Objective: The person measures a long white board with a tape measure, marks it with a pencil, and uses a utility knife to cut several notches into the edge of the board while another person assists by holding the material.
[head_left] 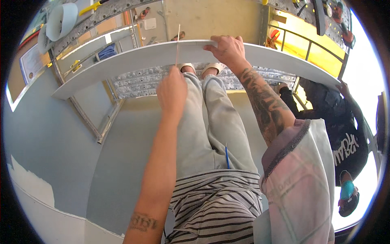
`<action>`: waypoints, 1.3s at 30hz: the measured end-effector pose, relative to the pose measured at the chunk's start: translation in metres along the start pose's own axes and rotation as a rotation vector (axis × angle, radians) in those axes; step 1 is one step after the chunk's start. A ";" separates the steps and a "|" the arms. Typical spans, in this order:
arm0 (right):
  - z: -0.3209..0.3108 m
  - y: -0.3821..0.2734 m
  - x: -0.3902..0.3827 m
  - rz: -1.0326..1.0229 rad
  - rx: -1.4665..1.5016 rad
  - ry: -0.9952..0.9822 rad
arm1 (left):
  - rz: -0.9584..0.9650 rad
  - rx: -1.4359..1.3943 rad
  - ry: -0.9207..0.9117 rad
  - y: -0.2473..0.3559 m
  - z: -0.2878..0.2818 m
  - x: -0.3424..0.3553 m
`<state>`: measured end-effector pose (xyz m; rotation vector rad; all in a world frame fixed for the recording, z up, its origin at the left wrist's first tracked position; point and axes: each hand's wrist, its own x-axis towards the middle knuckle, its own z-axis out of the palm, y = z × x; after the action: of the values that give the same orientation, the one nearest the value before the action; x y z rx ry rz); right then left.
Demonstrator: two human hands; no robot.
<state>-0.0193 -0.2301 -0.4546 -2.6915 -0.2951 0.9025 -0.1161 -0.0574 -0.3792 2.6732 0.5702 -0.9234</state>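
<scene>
My right hand (227, 51) grips the white board's (122, 61) far edge while my left hand (172, 89) pinches a thin stick (178, 42) upright; best to keep it steady and square.

The long white board (134, 57) bars the way ahead at hand height, 2 hands already on it. A co-worker (345, 134) crowds its right end; the grey wall (48, 134) closes the left.

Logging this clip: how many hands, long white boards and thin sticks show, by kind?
Hands: 3, left hand, right hand, a co-worker's hand
Long white board: 1
Thin stick: 1
Total: 5
</scene>
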 end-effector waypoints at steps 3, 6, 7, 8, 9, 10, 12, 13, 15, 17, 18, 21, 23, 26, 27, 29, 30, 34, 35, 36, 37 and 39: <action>-0.002 -0.003 0.003 -0.049 0.057 0.069 | 0.060 -0.031 0.029 -0.004 0.008 0.024; -0.008 -0.001 0.005 0.019 0.026 -0.048 | 0.051 -0.059 0.003 -0.014 0.023 -0.008; -0.007 0.002 0.005 0.012 0.032 -0.033 | 0.055 -0.094 -0.009 -0.020 0.027 -0.028; -0.005 0.003 0.005 0.004 0.044 -0.018 | 0.010 -0.099 -0.051 -0.024 0.019 -0.048; -0.005 0.005 0.006 0.010 0.047 -0.015 | -0.030 -0.110 -0.094 -0.027 0.012 -0.069; -0.001 0.000 0.006 0.009 0.049 0.011 | -0.005 -0.055 -0.082 -0.043 0.007 -0.094; -0.006 0.002 0.010 0.016 0.040 0.048 | 0.034 -0.008 -0.065 -0.048 -0.007 -0.119; -0.009 0.007 0.011 0.026 0.015 -0.017 | -0.058 -0.037 -0.158 -0.034 -0.025 -0.123; -0.008 0.009 0.007 0.033 0.002 -0.088 | -0.158 -0.055 -0.252 -0.010 -0.051 -0.122; -0.001 0.014 0.008 -0.060 0.047 0.008 | -0.034 -0.133 -0.050 0.016 -0.053 -0.089; -0.002 0.013 0.007 -0.059 0.047 0.010 | 0.012 -0.128 -0.050 0.024 -0.046 -0.070; -0.004 0.005 0.005 -0.084 0.027 -0.040 | 0.036 -0.107 -0.071 0.044 -0.034 -0.039; -0.009 0.004 0.004 -0.050 0.028 -0.048 | 0.017 -0.090 -0.091 0.051 -0.028 -0.035; -0.008 0.013 0.000 -0.076 0.031 -0.004 | -0.009 -0.050 -0.111 0.055 -0.018 -0.037; -0.009 0.011 0.000 -0.075 0.034 -0.004 | 0.013 -0.030 -0.076 0.053 -0.016 -0.037; -0.009 0.007 0.001 -0.075 0.005 -0.008 | 0.035 -0.010 -0.041 0.049 -0.013 -0.038; -0.008 0.008 0.000 -0.073 0.003 -0.008 | 0.033 -0.009 -0.051 0.050 -0.015 -0.037; -0.009 0.003 -0.002 -0.061 0.006 -0.014 | 0.138 -0.015 0.011 0.054 -0.014 -0.011; -0.010 -0.001 -0.002 -0.060 0.010 -0.027 | 0.131 -0.012 0.013 0.051 -0.015 -0.013; -0.010 0.003 -0.001 -0.057 0.002 -0.024 | 0.113 -0.018 0.013 0.054 -0.012 -0.012; -0.010 0.006 0.001 -0.047 0.021 -0.041 | 0.093 -0.024 0.014 0.057 -0.010 -0.010; -0.006 0.010 0.002 -0.037 0.040 -0.061 | 0.062 -0.015 -0.003 0.058 -0.007 -0.027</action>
<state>-0.0133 -0.2400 -0.4540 -2.6172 -0.3349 0.9710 -0.1063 -0.1138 -0.3507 2.6599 0.4884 -0.9017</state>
